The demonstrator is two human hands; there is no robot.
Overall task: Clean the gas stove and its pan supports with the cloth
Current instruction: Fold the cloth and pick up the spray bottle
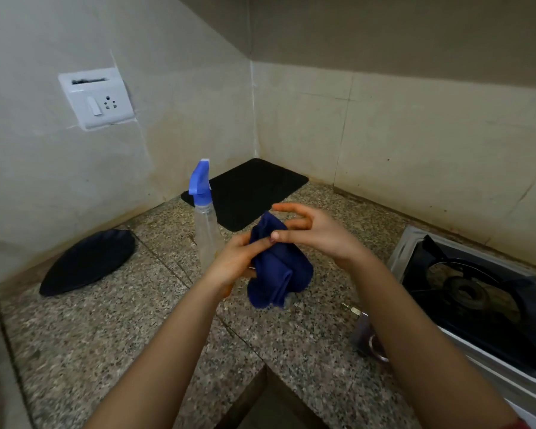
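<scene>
Above the speckled granite counter (106, 335) in a tiled wall (415, 134) corner, the left hand (235, 258) grips a blue cloth (276, 274); the right hand (316, 233) pinches its top. The gas stove (477, 298) sits right.

2 bare hands, a left hand (235, 258) and a right hand (319, 233); 1 dark blue fabric cloth (276, 274); 1 clear plastic spray bottle (206, 224) with a blue trigger; 1 steel-rimmed black gas stove (403, 252) showing 1 round burner (464, 292); 1 black leaf-shaped plate (87, 261); 1 black rectangular mat (248, 190); 1 white wall socket (98, 99).

Blue cloth (276, 274), apparently bunched; stove (398, 257) rightward
</scene>
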